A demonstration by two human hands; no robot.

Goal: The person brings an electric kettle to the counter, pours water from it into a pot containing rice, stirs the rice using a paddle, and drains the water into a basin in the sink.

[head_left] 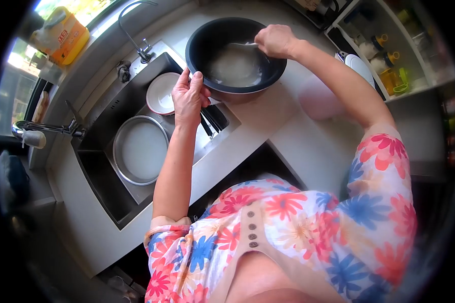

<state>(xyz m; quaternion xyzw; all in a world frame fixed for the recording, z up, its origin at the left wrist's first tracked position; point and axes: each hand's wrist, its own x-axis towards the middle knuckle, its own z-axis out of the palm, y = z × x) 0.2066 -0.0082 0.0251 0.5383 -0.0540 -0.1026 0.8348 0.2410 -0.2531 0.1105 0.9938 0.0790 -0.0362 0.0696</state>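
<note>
Gripping the near left side of a dark cooking pot, the left hand has its thumb raised along the outside near the rim and its fingers partly curled, the hand neither wide open nor a full fist. The left forearm extends almost straight forward from the body, over the near part of the sink. The right arm bends at the elbow and comes in from the right, its forearm angled forward and inward. The right hand is above the pot's far right rim, knuckles up, fingers closed around a pale utensil that reaches into the pot; its working end is hard to make out.

The pot is over the counter, just beside the sink's right end, its mouth facing the person and whitish, cloudy contents inside. Whether its base touches the counter cannot be told. In the sink, a round metal pan holds cloudy liquid, with a red-rimmed white bowl just beyond it, near the left hand.
</note>
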